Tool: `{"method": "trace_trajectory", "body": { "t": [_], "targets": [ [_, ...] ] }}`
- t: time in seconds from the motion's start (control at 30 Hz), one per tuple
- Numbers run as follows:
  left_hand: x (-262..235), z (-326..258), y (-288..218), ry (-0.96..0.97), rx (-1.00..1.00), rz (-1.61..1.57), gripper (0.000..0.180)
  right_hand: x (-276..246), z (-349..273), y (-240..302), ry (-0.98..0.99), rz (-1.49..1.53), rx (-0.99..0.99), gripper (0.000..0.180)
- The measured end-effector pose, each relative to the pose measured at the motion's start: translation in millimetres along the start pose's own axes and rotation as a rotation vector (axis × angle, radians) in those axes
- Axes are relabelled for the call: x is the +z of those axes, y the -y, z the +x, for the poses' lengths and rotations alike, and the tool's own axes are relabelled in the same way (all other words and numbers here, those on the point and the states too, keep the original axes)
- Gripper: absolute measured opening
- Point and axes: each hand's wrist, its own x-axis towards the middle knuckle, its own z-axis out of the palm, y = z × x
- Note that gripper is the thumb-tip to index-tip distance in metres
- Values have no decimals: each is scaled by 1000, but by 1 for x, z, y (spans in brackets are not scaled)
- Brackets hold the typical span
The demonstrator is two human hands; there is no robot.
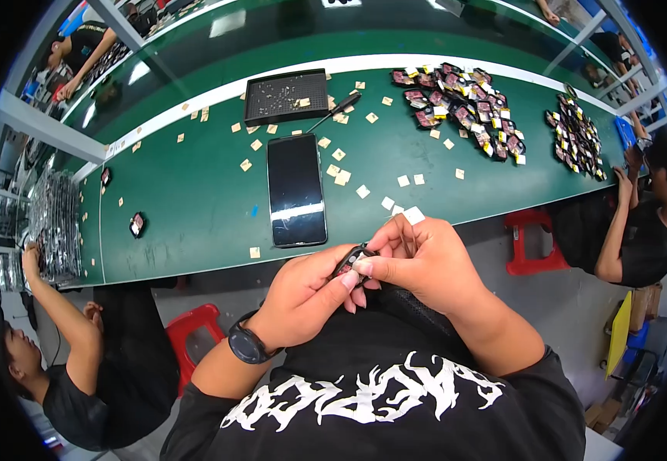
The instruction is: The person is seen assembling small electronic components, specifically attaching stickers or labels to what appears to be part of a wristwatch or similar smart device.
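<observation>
Two hands (pixel 299 296), one black device (pixel 349 260)

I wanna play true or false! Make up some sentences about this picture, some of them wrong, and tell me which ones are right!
1. The left hand and right hand both touch a small dark gadget. True.
2. The watch is on the right wrist. False: it is on the left wrist.
3. The flat black screen lies on the green table. True.
4. The black tray is nearer to the person than the flat black screen. False: the tray is farther away.
5. The stools are blue. False: they are red.
6. The handle of the screwdriver is to the right of the black tray. True.
</observation>
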Motion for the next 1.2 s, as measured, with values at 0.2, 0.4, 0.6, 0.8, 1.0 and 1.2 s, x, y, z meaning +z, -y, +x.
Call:
{"method": "trace_trajectory", "body": {
  "t": [0.2, 0.4, 0.6, 0.8, 1.0, 1.2],
  "targets": [
    [5, -5, 0, -65, -84, -355, 32, -2, -12, 8, 7, -166, -185, 16],
    [9, -4, -12, -111, -88, -259, 34, -14, -15, 16, 31, -1094, -893, 52],
    [7, 1, -9, -55, -118, -189, 31, -11, -13, 8, 48, -1445, -958, 62],
    [6, -1, 1, -200, -164, -248, 23, -10, 4, -9, 115, -1312, -924, 57],
    [-12, -12, 2, -365, -212, -42, 32, -43, 13, 14, 25, -1180, -733, 45],
    [-38, -40, 1, -604, -182, -91, 25, -103, 37, 22, -214, -1279, -398, 33]
  ]
}}
